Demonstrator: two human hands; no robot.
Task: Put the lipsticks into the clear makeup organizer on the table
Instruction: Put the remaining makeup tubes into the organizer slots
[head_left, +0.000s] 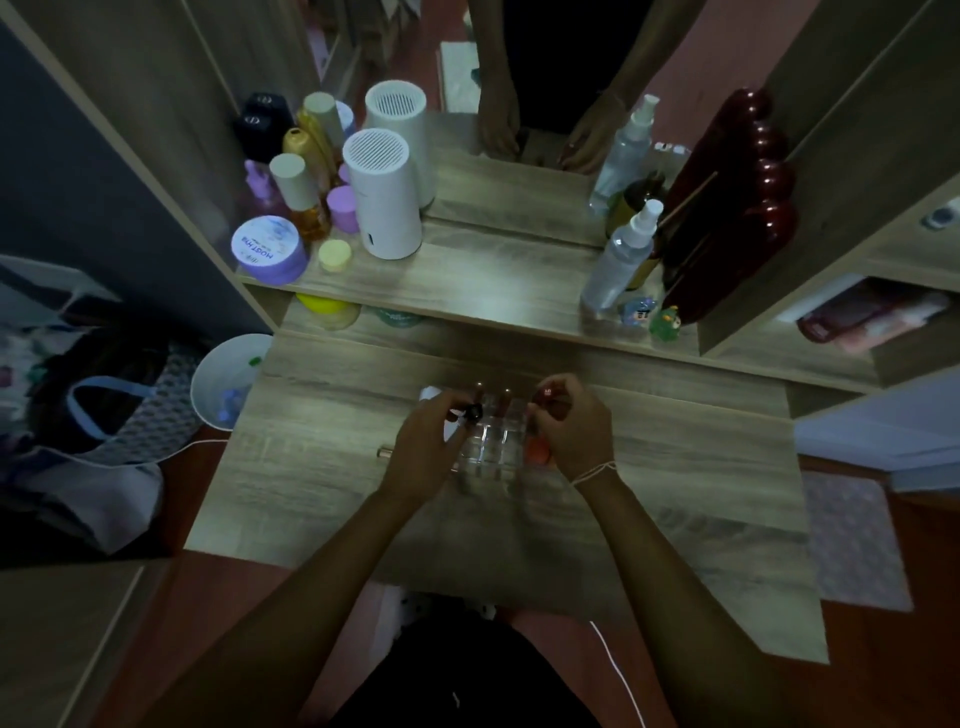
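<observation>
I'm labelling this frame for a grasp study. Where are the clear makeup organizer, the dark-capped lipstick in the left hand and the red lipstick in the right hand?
Clear makeup organizer (491, 441): head view, on its divider grid.
Dark-capped lipstick (471, 413): head view, on its cap.
Red lipstick (545, 396): head view, on its top end.

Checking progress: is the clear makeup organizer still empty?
Not empty. Two lipsticks stand upright in the far slots of the clear plastic grid organizer; near slots look bare.

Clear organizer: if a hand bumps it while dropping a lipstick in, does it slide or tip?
The organizer looks like thin clear plastic with mostly empty cells, so probably light. On the smooth wood-grain table it would likely slide rather than grip. It sits low and wide, so tipping seems unlikely; it is probably rigid, perhaps brittle.
</observation>
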